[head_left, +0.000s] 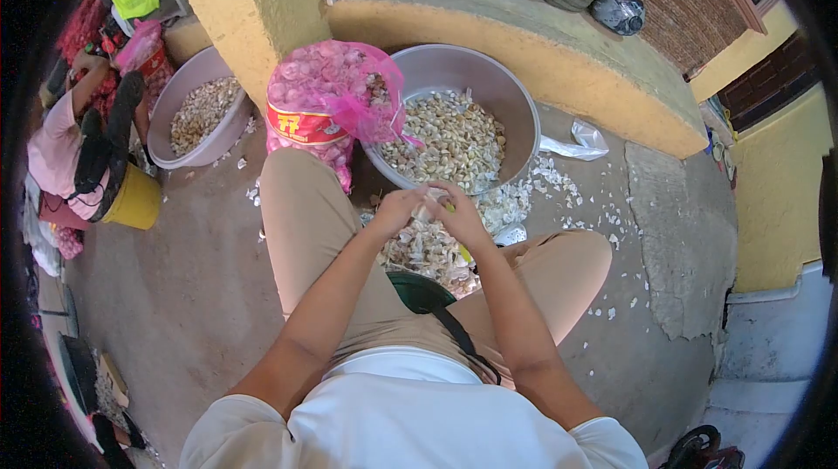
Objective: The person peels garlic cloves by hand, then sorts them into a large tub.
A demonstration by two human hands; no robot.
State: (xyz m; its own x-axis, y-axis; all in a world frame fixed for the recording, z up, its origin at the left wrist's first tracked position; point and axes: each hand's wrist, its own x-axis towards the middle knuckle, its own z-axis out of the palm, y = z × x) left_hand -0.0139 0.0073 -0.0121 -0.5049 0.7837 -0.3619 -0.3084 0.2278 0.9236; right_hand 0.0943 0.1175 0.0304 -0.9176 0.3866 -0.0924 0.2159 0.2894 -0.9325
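View: head, looking down over the lap.
Pale garlic piece: a small, whitish garlic piece (429, 198) with a papery look, at the centre of the frame, largely covered by the fingers; its exact shape is hidden.
Right hand: the right hand (400, 210) has its fingers curled together on the garlic piece.
Left hand: the left hand (457, 213) closes on the same piece from the other side; a yellow-green object, too covered to identify, shows at its fingers.
Garlic tub: a wide, round, greyish plastic tub (522, 93) just beyond the hands, holding cream and light-brown cloves.
Peelings: a loose pile of white and tan papery skins (423, 252) below the hands, between the legs; more flakes on the grey floor (567, 320), right of centre.
Mesh bag: a bright pink mesh bag (319, 76) of bulbs with a red-and-yellow label, upper left of centre, beside the tub.
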